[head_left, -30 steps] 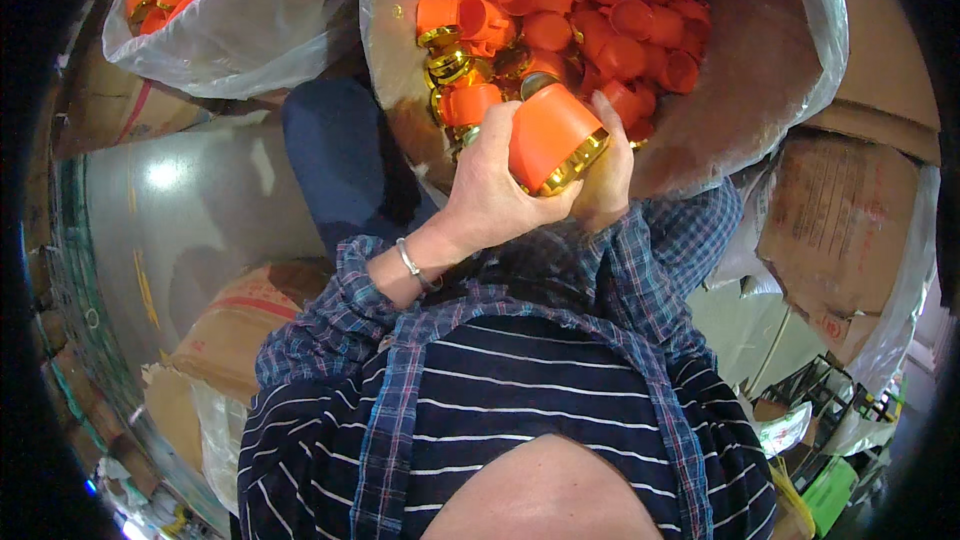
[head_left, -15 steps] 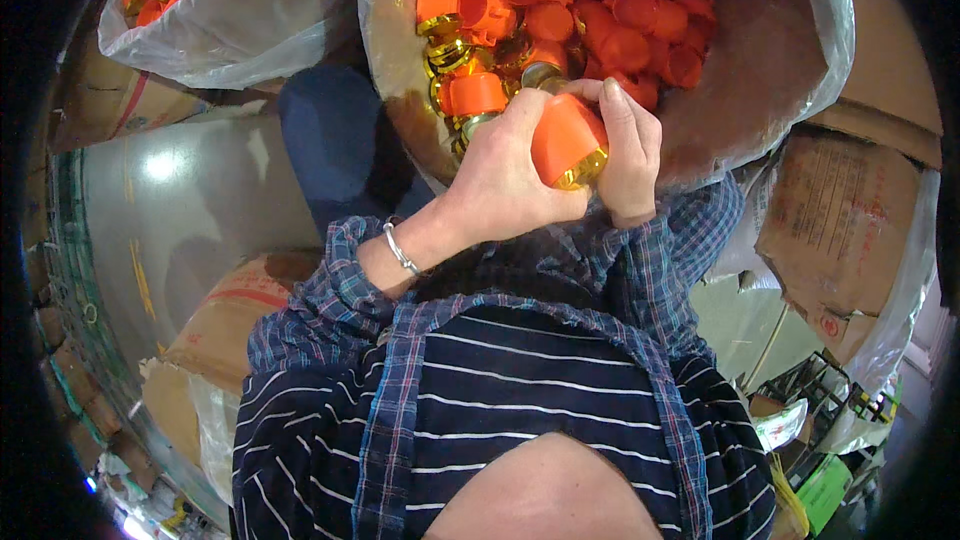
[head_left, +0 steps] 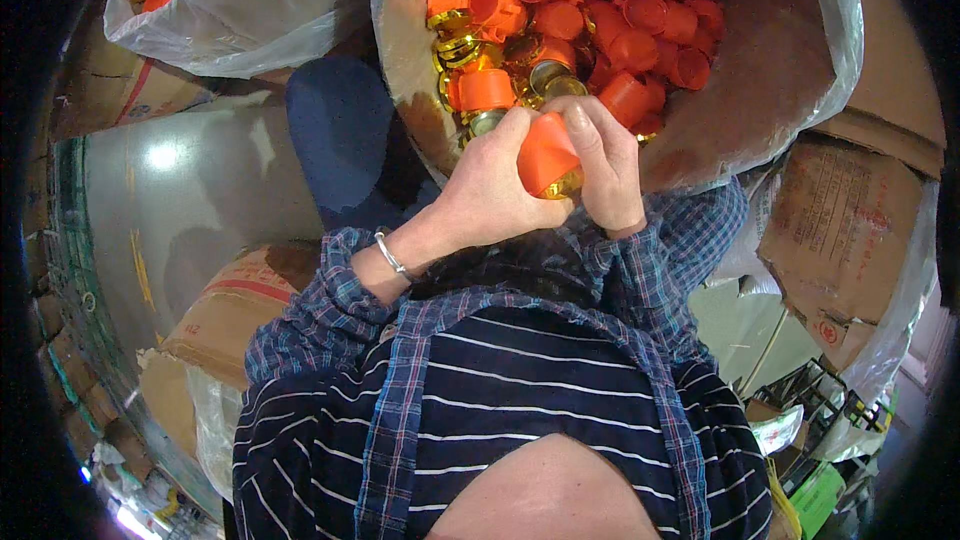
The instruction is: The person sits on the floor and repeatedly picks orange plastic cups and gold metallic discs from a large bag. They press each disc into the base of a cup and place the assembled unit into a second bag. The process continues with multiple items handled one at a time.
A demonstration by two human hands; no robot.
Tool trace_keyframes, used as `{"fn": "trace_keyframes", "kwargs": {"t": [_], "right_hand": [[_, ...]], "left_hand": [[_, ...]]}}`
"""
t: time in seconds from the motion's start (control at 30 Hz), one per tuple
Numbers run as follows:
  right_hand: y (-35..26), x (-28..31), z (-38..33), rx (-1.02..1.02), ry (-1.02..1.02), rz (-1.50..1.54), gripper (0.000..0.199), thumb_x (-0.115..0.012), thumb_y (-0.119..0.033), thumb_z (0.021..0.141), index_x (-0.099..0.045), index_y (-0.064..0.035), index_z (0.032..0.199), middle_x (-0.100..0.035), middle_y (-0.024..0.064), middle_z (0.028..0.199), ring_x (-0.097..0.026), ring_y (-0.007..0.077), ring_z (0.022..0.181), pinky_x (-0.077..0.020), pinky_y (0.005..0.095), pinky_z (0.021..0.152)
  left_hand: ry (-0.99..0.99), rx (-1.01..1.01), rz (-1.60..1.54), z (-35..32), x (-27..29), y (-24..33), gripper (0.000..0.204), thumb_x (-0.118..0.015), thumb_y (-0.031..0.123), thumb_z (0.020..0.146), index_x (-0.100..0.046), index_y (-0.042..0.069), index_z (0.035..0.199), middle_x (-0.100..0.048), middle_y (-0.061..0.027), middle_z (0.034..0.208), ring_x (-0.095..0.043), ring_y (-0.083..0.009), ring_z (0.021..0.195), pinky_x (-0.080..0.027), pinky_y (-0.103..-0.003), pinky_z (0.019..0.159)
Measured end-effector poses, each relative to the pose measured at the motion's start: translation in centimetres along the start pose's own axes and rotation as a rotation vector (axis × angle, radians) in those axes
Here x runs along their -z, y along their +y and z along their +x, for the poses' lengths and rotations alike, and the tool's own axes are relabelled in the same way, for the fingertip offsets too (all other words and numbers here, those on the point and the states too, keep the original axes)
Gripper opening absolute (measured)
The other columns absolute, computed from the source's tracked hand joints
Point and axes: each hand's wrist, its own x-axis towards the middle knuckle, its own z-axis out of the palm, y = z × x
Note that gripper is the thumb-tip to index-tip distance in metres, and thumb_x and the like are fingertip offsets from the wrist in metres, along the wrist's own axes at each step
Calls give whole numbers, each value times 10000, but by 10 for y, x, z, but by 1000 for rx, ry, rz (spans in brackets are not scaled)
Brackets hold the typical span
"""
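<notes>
Held item: orange cap [head_left: 545,152] with a gold metal ring [head_left: 562,186] at its lower end, at centre of the frame, just below the rim of the large bag. It is tilted, gold end pointing down and right.

Left hand [head_left: 490,195]: centre frame, fingers curled closed around the left side of the orange cap, thumb along its lower edge. A thin silver bracelet [head_left: 390,255] sits on the wrist, just above the cuff of a blue plaid sleeve [head_left: 320,305].

Right hand [head_left: 605,165]: just right of the cap, fingers [head_left: 585,135] pressed closed against its right side and top. Both hands touch the same cap.

Large clear plastic bag [head_left: 800,60]: upper centre to upper right, lining a brown container; holds a heap of loose orange caps [head_left: 620,10] on the right and gold rings [head_left: 460,45], some already fitted to caps, on the left.

Second clear plastic bag [head_left: 240,10]: upper left, well apart from the hands, holding more orange and gold pieces.

Cardboard boxes [head_left: 850,230]: right of frame, and another at lower left.

Blue cushioned surface [head_left: 335,135]: between the two bags, left of the hands.

Clothing: dark striped shirt [head_left: 520,390] under the plaid shirt, lower centre.
</notes>
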Motion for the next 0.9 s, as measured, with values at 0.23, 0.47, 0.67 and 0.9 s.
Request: {"fn": "trace_keyframes", "kwargs": {"t": [0.23, 0.47, 0.67, 0.9], "right_hand": [[-13, 6, 6, 26, 45, -129, 326, -440, -223, 1016, -644, 28, 980, -627, 184, 867, -630, 313, 794, -495, 355, 734], [10, 2, 7, 13, 64, -63, 325, -443, -213, 992, -668, 21, 969, -668, 113, 888, -624, 202, 816, -483, 306, 774], [18, -2, 3, -260, 184, 411, 352, -437, -240, 1013, -668, 26, 998, -672, 103, 945, -619, 168, 879, -472, 290, 849], [-2, -2, -8, -99, 1, 44, 388, -460, -305, 1035, -650, 32, 1004, -658, 95, 884, -610, 166, 838, -485, 295, 809]], "left_hand": [[-4, -38, -11, 6, -2, 4, 590, -821, 223, 617, -498, -14, 1049, -650, -217, 911, -672, -382, 879, -541, -429, 786], [-36, 57, 66, 13, -3, 2, 648, -843, 263, 629, -524, -34, 1109, -659, -213, 960, -674, -342, 907, -540, -400, 819], [17, -59, -47, 5, 1, -1, 706, -893, 239, 641, -533, 2, 1200, -654, -158, 1091, -650, -220, 996, -515, -358, 905], [34, -6, -124, -9, -5, -7, 642, -866, 250, 642, -511, 16, 1123, -643, -163, 998, -661, -274, 917, -527, -380, 838]]}}
